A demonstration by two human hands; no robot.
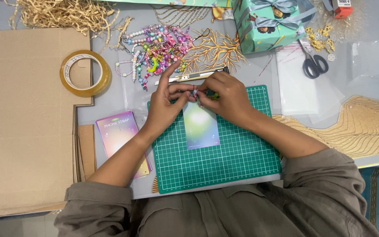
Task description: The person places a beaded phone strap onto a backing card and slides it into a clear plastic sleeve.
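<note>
My left hand (pixel 165 103) and my right hand (pixel 224 96) meet over the top edge of a pastel backing card (pixel 200 127) that lies on a green cutting mat (pixel 224 153). Both hands pinch a small beaded strap (pixel 195 92) between their fingertips, right at the card's upper end. My left index finger sticks out straight, pointing up toward a pile of colourful beaded straps (pixel 156 50). Most of the held strap is hidden by my fingers.
A utility knife (pixel 189 77) lies just beyond my hands. A tape roll (pixel 85 73) sits on flat cardboard (pixel 23 118) at the left, a stack of pastel cards (pixel 119 134) beside the mat. Scissors (pixel 314 63), a wrapped gift box (pixel 268 22), clear sleeves (pixel 303 94) and paper shred (pixel 62 13) lie behind.
</note>
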